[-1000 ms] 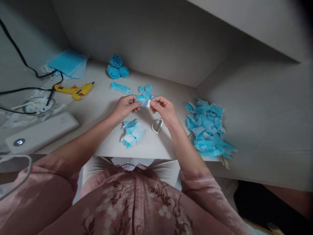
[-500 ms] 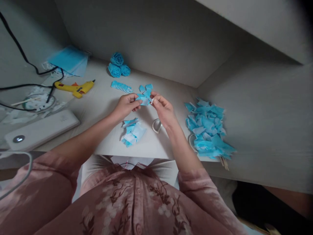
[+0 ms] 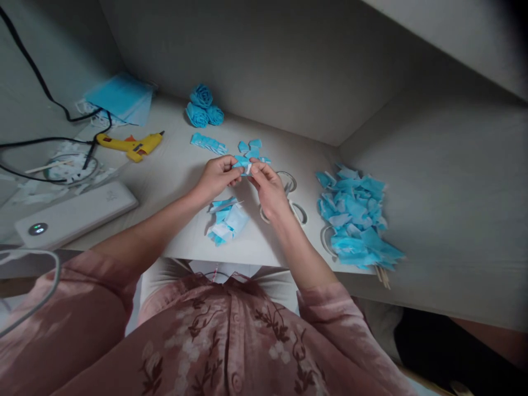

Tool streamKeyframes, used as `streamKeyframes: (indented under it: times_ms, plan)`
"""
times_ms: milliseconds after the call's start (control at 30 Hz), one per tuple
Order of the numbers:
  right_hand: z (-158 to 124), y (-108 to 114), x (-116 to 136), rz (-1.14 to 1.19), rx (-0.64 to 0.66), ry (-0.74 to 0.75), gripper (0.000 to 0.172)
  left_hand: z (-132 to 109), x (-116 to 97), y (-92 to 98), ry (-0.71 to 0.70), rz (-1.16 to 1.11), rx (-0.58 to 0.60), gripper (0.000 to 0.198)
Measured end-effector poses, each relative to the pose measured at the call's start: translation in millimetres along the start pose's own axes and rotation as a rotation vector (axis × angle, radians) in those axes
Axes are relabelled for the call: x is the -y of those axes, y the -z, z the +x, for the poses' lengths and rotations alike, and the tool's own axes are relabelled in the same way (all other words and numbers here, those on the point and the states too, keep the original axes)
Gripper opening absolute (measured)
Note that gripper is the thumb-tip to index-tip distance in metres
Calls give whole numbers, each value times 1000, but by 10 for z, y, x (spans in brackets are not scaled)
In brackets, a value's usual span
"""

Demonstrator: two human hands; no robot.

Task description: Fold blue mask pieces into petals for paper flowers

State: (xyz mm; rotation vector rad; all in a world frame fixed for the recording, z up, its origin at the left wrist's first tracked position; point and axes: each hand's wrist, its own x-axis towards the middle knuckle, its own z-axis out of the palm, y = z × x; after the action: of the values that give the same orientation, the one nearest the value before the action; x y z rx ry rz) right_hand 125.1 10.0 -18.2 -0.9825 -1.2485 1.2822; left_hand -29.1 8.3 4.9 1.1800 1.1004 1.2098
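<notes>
Over the middle of the table, both hands pinch one small piece of blue fabric with a white side [image 3: 243,163]. My left hand [image 3: 215,177] grips its left edge between thumb and fingers. On the other edge, my right hand [image 3: 267,187] has its thumb and fingertips closed. Just beyond the fingers lie several cut blue pieces [image 3: 250,147], partly hidden by the hands. A row of overlapping blue strips [image 3: 208,143] rests to their left. Below the hands sits a small heap of blue and white scraps [image 3: 226,223]. White-ringed scissors [image 3: 300,212] lie partly behind my right wrist.
Three blue fabric roses [image 3: 202,107] stand at the back. Left are a yellow glue gun [image 3: 132,146], a stack of blue face masks [image 3: 121,98], black cables and a white power bank [image 3: 78,215]. At right, a large pile of blue fabric [image 3: 355,214] covers thin sticks [image 3: 383,276].
My right hand has moved closer to the left, its fingertips now on the fabric's near edge. More of the scissors and the loose pieces shows. The view has shifted slightly.
</notes>
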Motion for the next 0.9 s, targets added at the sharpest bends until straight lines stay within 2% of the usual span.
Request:
streamKeyframes:
  times_ms: [233, 467, 600, 700, 800, 900]
  plan:
    - [-4, -5, -47, -100, -15, 32, 37, -5, 23, 0, -23, -7, 29, 16]
    - [-33, -51, -67, 46, -66, 5, 42, 11, 81, 13, -53, -16, 72, 21]
    - [-34, -58, -92, -9, -117, 74, 44, 6, 83, 17, -58, -17, 94, 21]
    - [-14, -9, -62, -86, -154, 153, 55, -5, 65, 22, -42, -10, 109, 20]
    - [11, 99, 20, -113, -44, 187, 60, -9, 56, 34, -36, 5, 148, 18]
    - [32, 222, 82, -165, 94, 157, 61, 3, 76, 48, -32, 36, 192, 17]
